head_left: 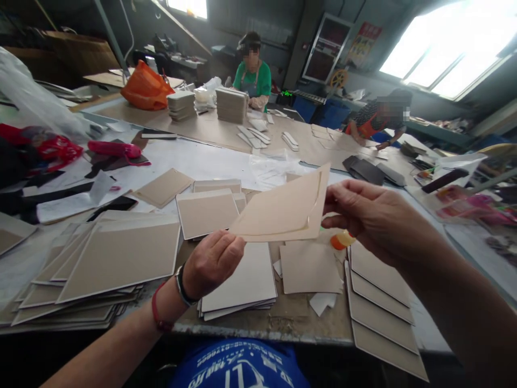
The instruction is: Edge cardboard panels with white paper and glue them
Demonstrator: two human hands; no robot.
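A thin tan rectangular card sheet with a glossy raised line along two edges (pixel 278 207) was up in the air, tilted, above and slightly beyond the stack of white rectangular boards (pixel 242 280), the landmark here. The left hand (pixel 218 261), above the white stack, was closed, thumb and fingers pinching the sheet's near left corner. The right hand (pixel 359 213), beyond the white stack and to its right, was half curled, its fingertips at the sheet's right edge; whether they gripped it or only touched it could not be told.

On the desk (pixel 299 326), a large uneven pile of tan boards with white edges (pixel 125 258) lay to the left of the white stack. Just beyond the white stack were smaller tan boards with white borders (pixel 208 213), and past these to the left lay a single tan sheet with a line near its edges (pixel 163 187). Just right of the white stack lay a flat tan rectangular sheet (pixel 311 269), with a white paper scrap (pixel 323 303) beside it. Farther right of the white stack, four tan boards with white edges (pixel 379 307) overlapped in a stepped row.

Well beyond the white stack and to its left stood a bright orange plastic bag (pixel 145 86); nearer to it lay a pink elongated pouch (pixel 115 149). Far beyond the white stack was a person in a green shirt and apron (pixel 252 78); far off to its right, a person in an orange apron (pixel 379 118) leaned over flat pieces.
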